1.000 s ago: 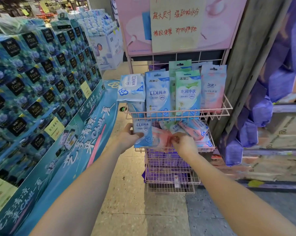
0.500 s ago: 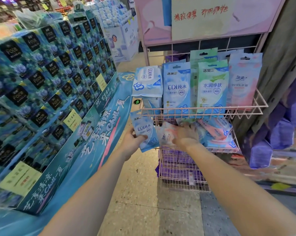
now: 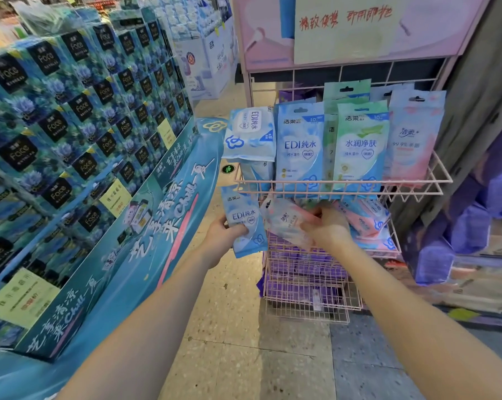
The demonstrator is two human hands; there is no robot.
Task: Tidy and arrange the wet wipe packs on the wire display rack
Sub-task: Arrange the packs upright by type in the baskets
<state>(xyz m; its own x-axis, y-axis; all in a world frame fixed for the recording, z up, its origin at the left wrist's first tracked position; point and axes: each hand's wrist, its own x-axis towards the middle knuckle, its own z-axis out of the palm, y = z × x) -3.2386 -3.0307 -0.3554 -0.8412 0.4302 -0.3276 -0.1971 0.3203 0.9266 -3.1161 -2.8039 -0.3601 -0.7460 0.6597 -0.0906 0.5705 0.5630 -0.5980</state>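
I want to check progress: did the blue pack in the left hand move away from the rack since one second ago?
Yes. The blue pack in the left hand has come left, out past the rack's left edge.

Pink wire display rack point(image 3: 330, 189), tiered, standing on a speckled tile floor point(image 3: 244, 356).
Top basket: upright wet wipe packs side by side, namely a white-and-blue pack point(image 3: 251, 134) turned sideways at the left end, a blue EDI pack point(image 3: 300, 148), a green pack point(image 3: 361, 145) and a pink pack point(image 3: 414, 137).
Middle basket: pink and blue packs point(image 3: 365, 220) lying flat in a loose heap.
Lower baskets: purple packs point(image 3: 296, 287).
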